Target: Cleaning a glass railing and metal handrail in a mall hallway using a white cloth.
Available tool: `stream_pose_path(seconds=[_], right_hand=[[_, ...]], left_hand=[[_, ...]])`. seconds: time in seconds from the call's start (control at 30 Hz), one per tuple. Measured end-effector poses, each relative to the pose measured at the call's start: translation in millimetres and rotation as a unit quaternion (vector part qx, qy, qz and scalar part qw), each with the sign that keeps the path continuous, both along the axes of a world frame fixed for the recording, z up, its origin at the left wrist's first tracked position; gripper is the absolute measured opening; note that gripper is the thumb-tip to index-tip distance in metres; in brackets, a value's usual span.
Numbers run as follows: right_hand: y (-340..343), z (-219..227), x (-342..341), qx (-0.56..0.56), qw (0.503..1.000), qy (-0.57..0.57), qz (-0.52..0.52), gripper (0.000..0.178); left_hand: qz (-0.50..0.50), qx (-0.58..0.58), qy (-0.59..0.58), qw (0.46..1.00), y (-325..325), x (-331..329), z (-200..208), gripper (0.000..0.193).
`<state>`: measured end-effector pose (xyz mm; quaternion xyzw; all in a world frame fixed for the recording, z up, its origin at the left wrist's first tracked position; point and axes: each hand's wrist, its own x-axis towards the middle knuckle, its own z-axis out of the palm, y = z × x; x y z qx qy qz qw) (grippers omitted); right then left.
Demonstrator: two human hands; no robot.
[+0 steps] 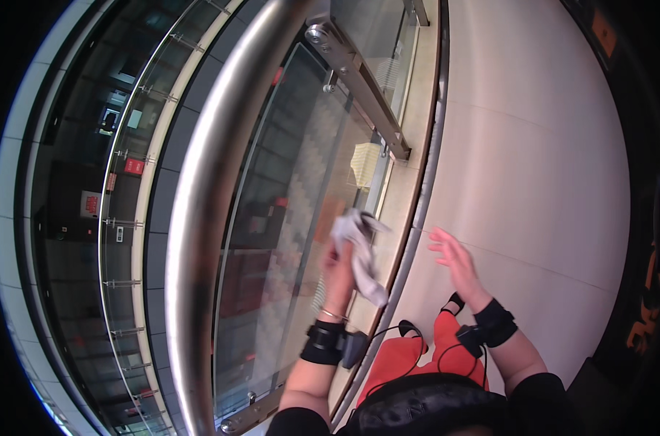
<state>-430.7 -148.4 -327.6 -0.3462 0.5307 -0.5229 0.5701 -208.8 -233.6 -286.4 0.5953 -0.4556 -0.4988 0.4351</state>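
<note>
My left hand [337, 263] is closed around a crumpled light grey cloth [360, 251], held up against or just before the glass panel [272, 196] of a railing. I cannot tell whether the cloth touches the glass. One end of the cloth hangs down beside my wrist. My right hand [453, 258] is held over the pale floor with its fingers stretched out and nothing in it. Both hands are slightly blurred. Black straps with small devices and cables circle both wrists.
A thick metal handrail [199, 189] runs along the top of the glass. A steel post [359, 80] stands at its far end, another bracket [250, 420] at the near end. Beyond the glass are lower floors and a curved balcony [126, 218]. Pale floor tiles [526, 160] lie to the right.
</note>
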Motion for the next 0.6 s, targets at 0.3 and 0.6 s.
stream_pose_path(seconds=[0.3,0.6], right_hand=[[85.0,-153.2,-47.9,0.316,0.940,-0.081,-0.102,0.029],[118.4,-195.9,-17.5,0.439,0.861,-0.156,-0.205,0.021]], left_hand=[[-0.246,-0.283,-0.798,0.472,-129.5,42.2,21.5,0.049],[-0.234,-0.373,-0.761,0.476,-211.8,-19.8,26.9,0.040]])
